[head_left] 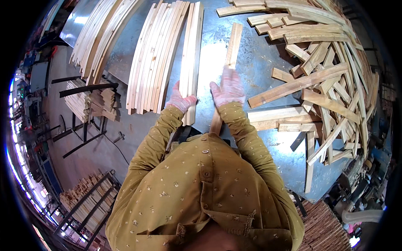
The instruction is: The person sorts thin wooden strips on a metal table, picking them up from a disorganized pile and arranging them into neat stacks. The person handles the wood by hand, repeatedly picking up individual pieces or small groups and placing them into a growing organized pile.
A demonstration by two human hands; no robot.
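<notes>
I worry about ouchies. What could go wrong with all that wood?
The right hand presses a long rough slat, so splinters might poke through its thin glove. The messy slat heap beside it could slide. The left hand might get pinched against the neat stack.

Both forearms come up from the lower middle of the view, in mustard-yellow sleeves with a small pale print, and reach toward twelve o'clock. The elbows are bent and spread outward, the left toward eight o'clock, the right toward four o'clock, so the arms converge ahead of the chest. Both hands wear thin, pale pink gloves. The left hand (181, 100) sits at about eleven o'clock from the chest, fingers curled in a closed grasp with the thumb raised. The right hand (228, 88), just beside it at one o'clock, lies flat and open, palm down, fingers extended together and pointing to twelve o'clock. The hands are near each other but apart.
</notes>
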